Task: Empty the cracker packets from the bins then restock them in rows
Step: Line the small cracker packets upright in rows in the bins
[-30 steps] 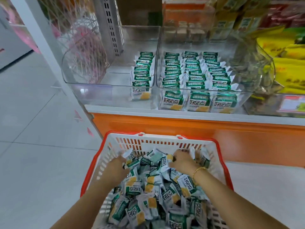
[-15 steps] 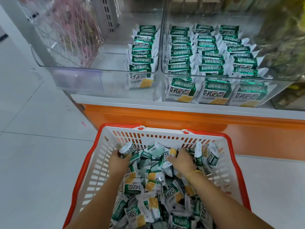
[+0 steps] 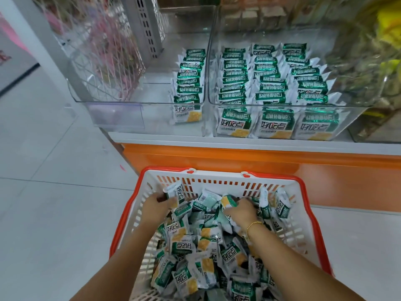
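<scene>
Obs: left hand (image 3: 155,208) pinches one cracker packet (image 3: 173,193); right hand (image 3: 240,211) buried fingers-down in the loose packets (image 3: 195,246) under both wrists, grip not discernible. Judged light, crinkly, slippery, contents brittle: hold flat faces, gently.

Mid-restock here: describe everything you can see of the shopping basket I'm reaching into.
A white slotted plastic basket with an orange-red rim, rectangular, two handle clips on its far edge. It sits upright before the orange shelf base, heaped with loose green-and-white cracker packets. The left hand grips one packet by the far-left corner; the right hand has its fingers buried in the pile.
</scene>
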{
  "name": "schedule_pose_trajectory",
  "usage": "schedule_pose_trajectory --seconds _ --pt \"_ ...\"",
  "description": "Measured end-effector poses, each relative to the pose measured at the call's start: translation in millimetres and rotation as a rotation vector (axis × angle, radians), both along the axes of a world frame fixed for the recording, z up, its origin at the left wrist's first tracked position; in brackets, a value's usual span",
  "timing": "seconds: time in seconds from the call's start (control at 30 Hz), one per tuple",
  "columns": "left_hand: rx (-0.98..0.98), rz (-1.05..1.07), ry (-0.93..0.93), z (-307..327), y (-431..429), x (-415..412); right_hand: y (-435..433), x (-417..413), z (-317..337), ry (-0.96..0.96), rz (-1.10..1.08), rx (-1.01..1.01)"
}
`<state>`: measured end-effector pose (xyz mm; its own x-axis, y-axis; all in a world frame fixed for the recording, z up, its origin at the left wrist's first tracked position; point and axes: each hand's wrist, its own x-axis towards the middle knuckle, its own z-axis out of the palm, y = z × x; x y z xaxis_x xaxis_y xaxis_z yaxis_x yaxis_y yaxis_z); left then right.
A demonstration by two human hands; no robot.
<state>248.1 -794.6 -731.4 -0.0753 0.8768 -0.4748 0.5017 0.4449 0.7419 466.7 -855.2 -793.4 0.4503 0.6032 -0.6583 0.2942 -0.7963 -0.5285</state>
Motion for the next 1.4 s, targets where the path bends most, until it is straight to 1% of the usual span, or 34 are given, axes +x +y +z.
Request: schedule_pose_trajectory --seconds 0.1,0.17,0.23,0.3,0.4,0.5,0.57,0.67,0.8,0.87,0.93,1.0,1.03,1.07,1.17,1.3,1.33,1.37,1.4 --pt "-0.129 0.069 -0.295 30.8 1.9 -4.1 -10.5 1.2 24.3 0.076 -0.007 0.089" --pt "-0.181 0.064 -0.443 54.1 -0.1 -7.7 -14.8 0.9 49.1 0.114 0.043 0.188" --pt "-0.196 0.040 -0.524 75.8 -4.2 -11.9 -16.0 2.7 81.5 0.190 0.107 0.280" --pt "-0.185 0.017 -0.510 94.8 -9.9 -18.2 -15.3 6.4 117.5 0.290 0.213 0.373" --pt "-0.140 0.019 -0.489 121.9 -21.4 -24.7 -17.2 9.9 175.9 0.348 0.404 0.454" --pt "-0.089 -0.034 -0.501 151.7 -37.9 -20.0 -22.4 0.5 218.1 0.387 0.514 0.553" --pt "-0.067 -0.134 -0.527 169.2 -48.6 -16.4 -27.3 -10.9 234.3 0.391 0.525 0.582" --pt "-0.075 -0.310 -0.508 187.0 -55.8 -14.3 -31.9 -26.0 242.1 0.403 0.544 0.672" --pt "-0.083 -0.333 -0.543 200.4 -52.1 -10.8 -29.4 -34.8 246.1 0.406 0.439 0.780" --pt "-0.041 -0.434 -0.508 204.2 -48.6 -11.3 -28.7 -40.2 248.9 0.363 0.406 0.858" --pt "0.016 -0.541 -0.428 207.6 -45.1 -10.9 -26.2 -45.7 251.3 0.240 0.363 0.910" --pt "0.040 -0.553 -0.411 211.6 -39.4 -7.5 -19.8 -49.2 256.8 0.108 0.332 0.887" --pt "0.052 -0.537 -0.432 213.8 -35.8 -5.3 -16.3 -49.4 261.2 0.083 0.344 0.852" --pt "0.065 -0.513 -0.460 216.3 -31.1 -3.6 -11.8 -48.7 267.2 0.099 0.370 0.816" --pt "0.152 -0.475 -0.500 226.0 -14.4 -0.6 9.2 -42.8 289.0 0.260 0.463 0.750" --pt "0.252 -0.441 -0.549 248.7 14.3 -2.6 53.3 -37.4 329.4 0.250 0.564 0.679" --pt "0.295 -0.427 -0.529 254.7 20.7 -3.2 66.6 -35.6 341.3 0.233 0.605 0.662" --pt "0.369 -0.420 -0.457 258.1 27.2 -3.7 81.4 -33.2 353.6 0.195 0.653 0.645" --pt "0.475 -0.412 -0.318 258.5 34.6 -5.2 96.4 -30.9 364.5 0.136 0.700 0.629"
